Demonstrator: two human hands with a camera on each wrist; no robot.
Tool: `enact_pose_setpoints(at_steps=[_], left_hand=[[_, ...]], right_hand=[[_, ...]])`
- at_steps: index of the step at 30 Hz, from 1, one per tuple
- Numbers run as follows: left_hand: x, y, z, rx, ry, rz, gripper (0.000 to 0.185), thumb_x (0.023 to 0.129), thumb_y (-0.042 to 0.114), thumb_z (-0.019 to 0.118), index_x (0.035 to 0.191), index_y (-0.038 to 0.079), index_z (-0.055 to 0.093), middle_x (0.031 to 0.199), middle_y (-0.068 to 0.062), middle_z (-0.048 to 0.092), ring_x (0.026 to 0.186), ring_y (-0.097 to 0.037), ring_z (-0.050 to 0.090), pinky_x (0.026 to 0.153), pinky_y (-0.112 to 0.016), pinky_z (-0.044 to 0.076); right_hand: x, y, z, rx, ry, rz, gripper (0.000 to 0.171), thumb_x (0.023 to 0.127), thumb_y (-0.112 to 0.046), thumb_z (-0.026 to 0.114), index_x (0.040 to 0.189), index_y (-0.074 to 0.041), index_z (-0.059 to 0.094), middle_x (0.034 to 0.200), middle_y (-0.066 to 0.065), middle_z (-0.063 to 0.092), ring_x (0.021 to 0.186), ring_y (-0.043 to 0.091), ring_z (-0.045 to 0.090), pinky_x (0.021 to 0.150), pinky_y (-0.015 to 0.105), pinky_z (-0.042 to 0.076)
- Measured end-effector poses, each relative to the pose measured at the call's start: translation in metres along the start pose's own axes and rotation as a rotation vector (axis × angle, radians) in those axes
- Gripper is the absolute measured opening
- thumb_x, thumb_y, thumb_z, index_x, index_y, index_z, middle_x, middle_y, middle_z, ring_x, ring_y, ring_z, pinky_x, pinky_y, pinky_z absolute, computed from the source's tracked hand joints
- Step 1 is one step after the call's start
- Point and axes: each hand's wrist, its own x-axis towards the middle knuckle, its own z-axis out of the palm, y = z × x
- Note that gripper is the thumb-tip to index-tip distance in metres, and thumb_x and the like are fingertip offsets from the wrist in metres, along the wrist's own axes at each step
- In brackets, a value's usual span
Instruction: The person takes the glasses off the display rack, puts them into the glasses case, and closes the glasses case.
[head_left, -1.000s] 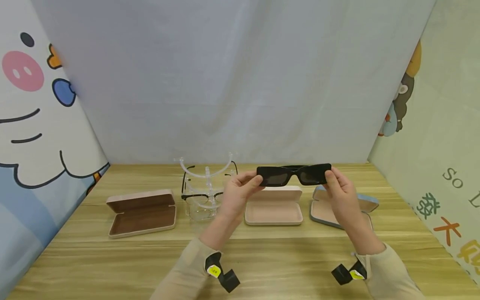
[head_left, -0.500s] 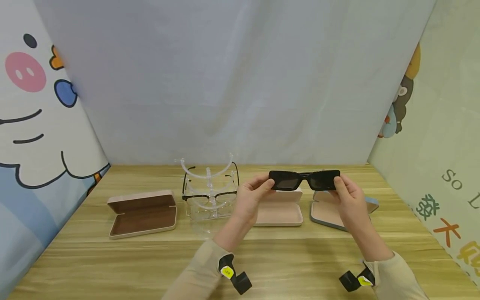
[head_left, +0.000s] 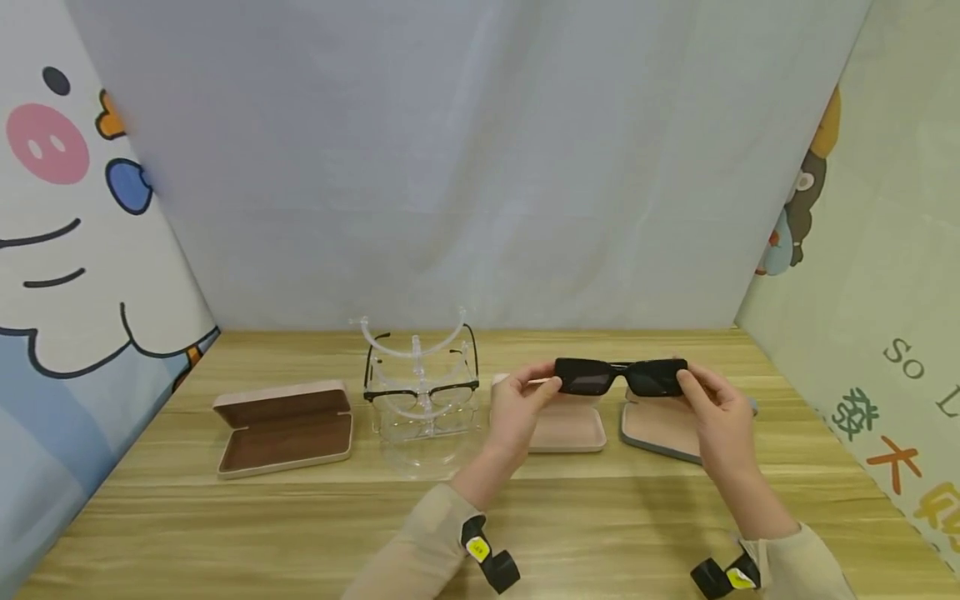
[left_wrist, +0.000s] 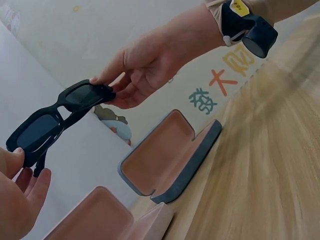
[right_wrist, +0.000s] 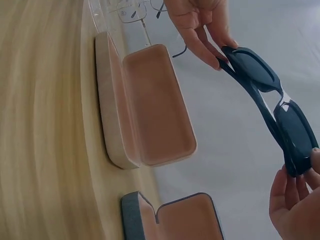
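Observation:
Black rectangular sunglasses [head_left: 652, 377] are held up in the air between both hands, lenses facing the head camera and temples folded behind. My left hand [head_left: 520, 414] pinches one end of the frame between thumb and fingers; my right hand [head_left: 722, 421] pinches the other end. Both wrist views show the sunglasses [left_wrist: 37, 132] above the table. Behind and below them stand an open pink-lined case [head_left: 558, 429] and an open blue case [head_left: 660, 427], each partly covered by a hand and the sunglasses in the head view.
On the wooden table [head_left: 300, 533], a clear display stand [head_left: 417, 354] bears black-rimmed eyeglasses [head_left: 393, 393] with a thin-framed pair lower down. Left of it lies an open case with brown lining [head_left: 288, 442]. A pale curtain [head_left: 480, 167] hangs along the back.
Both hands have carried the sunglasses to the right and lower, towards the blue case. The grip at each end is unchanged, and the cases and stand have stayed put.

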Motion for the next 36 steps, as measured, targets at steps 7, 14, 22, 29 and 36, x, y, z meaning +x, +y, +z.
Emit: enact_pose_setpoints(at_steps=[7,14,22,29,36], left_hand=[[0.003,-0.017,0.012,0.009,0.013,0.038,0.027,0.082,-0.003,0.063,0.108,-0.006,0.057,0.099,-0.013,0.060,0.081,-0.010,0.057,0.078,-0.027,0.052],[0.002,-0.036,0.027,0.048,-0.001,0.058,0.022,0.082,-0.005,0.060,0.104,-0.005,0.059,0.097,-0.014,0.059,0.078,-0.010,0.059,0.074,-0.027,0.054],[0.000,-0.055,0.038,0.135,0.012,0.068,0.023,0.081,-0.005,0.062,0.104,-0.004,0.064,0.097,-0.014,0.062,0.080,-0.018,0.065,0.070,-0.021,0.053],[-0.001,-0.061,0.046,0.234,0.000,0.092,0.027,0.082,0.002,0.064,0.108,-0.003,0.064,0.100,-0.013,0.061,0.085,-0.020,0.065,0.071,-0.020,0.052],[-0.002,-0.062,0.058,0.276,-0.052,0.070,0.032,0.083,0.005,0.063,0.113,-0.007,0.059,0.106,-0.016,0.057,0.096,-0.025,0.063,0.074,-0.020,0.052]], right_hand=[[-0.003,0.009,-0.007,-0.090,0.190,0.142,0.012,0.088,-0.010,0.059,0.099,-0.008,0.059,0.087,-0.012,0.059,0.072,0.001,0.059,0.067,0.012,0.050],[-0.003,0.052,-0.037,-0.095,0.260,0.124,0.018,0.082,-0.015,0.068,0.097,-0.008,0.065,0.090,-0.006,0.060,0.071,0.002,0.062,0.065,0.015,0.052],[0.007,0.111,-0.076,-0.152,0.370,0.161,0.037,0.074,-0.025,0.075,0.101,-0.001,0.067,0.091,-0.002,0.063,0.068,0.007,0.065,0.060,0.017,0.052],[0.003,0.101,-0.082,-0.171,0.383,0.289,0.032,0.074,-0.029,0.074,0.098,-0.009,0.068,0.088,-0.006,0.060,0.063,0.006,0.064,0.057,0.016,0.052],[-0.011,0.047,-0.059,-0.326,0.403,0.374,0.020,0.082,-0.026,0.067,0.095,-0.011,0.064,0.069,-0.017,0.057,0.056,-0.001,0.060,0.054,0.015,0.050]])
